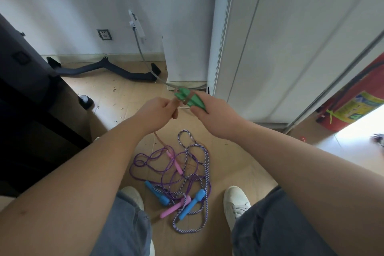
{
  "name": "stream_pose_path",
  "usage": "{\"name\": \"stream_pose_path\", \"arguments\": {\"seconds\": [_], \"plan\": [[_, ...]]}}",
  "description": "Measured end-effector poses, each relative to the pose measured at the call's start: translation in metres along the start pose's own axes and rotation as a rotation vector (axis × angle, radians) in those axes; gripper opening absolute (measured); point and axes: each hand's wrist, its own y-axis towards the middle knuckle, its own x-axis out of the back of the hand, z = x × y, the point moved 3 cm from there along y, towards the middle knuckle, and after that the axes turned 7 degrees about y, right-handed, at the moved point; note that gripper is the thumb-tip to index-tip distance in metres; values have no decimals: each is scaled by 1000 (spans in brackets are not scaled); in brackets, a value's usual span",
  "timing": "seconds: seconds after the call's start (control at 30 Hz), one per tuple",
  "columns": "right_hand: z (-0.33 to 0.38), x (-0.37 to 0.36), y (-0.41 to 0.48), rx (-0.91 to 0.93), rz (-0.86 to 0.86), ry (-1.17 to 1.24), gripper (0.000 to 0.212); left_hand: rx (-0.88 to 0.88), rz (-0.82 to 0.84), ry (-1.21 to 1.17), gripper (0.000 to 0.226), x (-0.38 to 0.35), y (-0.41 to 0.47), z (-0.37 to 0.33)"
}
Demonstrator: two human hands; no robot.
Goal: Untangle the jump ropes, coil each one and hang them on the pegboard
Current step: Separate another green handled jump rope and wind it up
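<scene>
My right hand (216, 116) grips the two green handles (190, 97) of a jump rope, held side by side, with a tan cord (188, 99) wrapped across them. My left hand (158, 113) pinches that same tan cord just left of the handles; the cord trails down from it (160, 141) toward the floor. On the floor between my feet lies a tangle: a purple rope (145, 161) with pink handles (175, 207), and a striped purple-white rope (204, 158) with blue handles (192, 203). No pegboard is in view.
A dark cabinet (31, 110) stands at the left, white sliding doors (291, 48) at the right. A black curved bar (104, 68) lies by the wall, with a grey cable (143, 56) hanging from a wall plug. A red fire extinguisher (357, 97) stands at the far right.
</scene>
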Motion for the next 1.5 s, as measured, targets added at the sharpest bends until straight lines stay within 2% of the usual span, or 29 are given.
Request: {"name": "stream_pose_path", "arguments": {"seconds": [0.07, 0.17, 0.23, 0.33, 0.43, 0.53, 0.6, 0.77, 0.9, 1.0, 1.13, 1.27, 1.37, 1.43, 1.5], "plan": [[-3, 2, 2, -35, -54, -21, 40, -27, 68, 32, 59, -7, -2, -6], [-18, 4, 10, -168, -86, -71, 29, -125, 197, -9, 55, -14, -11, -21], [-29, 7, 13, -247, -49, -166, 27, -221, 221, -19, 53, -15, -17, -31], [-34, 8, 10, -217, 119, -331, 27, -369, 150, 52, 48, -8, -22, -43], [-25, 1, 2, -107, 298, -376, 28, -441, 35, 130, 46, 2, -19, -43], [-16, -13, -8, -14, 479, -392, 21, -415, -35, 202, 48, 10, -15, -35], [-11, -19, -12, 23, 536, -341, 11, -359, -31, 252, 51, 11, -12, -26], [6, -11, -11, 74, 475, -108, 13, -140, 36, 184, 44, 11, -7, -4], [13, 12, -5, 26, 229, 143, 8, -72, -24, 16, 33, 12, -7, -7], [13, 22, -2, 5, 60, 117, 14, -125, -44, -42, 48, 9, -11, -20], [1, 23, 5, -88, -61, 51, 12, -212, 66, 73, 42, 3, -15, -29], [-6, 20, 6, -114, -26, -207, 17, -303, 70, 202, 38, 1, -16, -34], [-11, 11, 8, -130, 32, -428, 22, -391, 53, 314, 42, 3, -17, -34], [-14, 2, 6, -118, 163, -579, 21, -436, 18, 349, 47, 8, -19, -35], [-15, -6, 1, -83, 367, -608, 24, -469, -43, 385, 51, 12, -20, -36]]}}
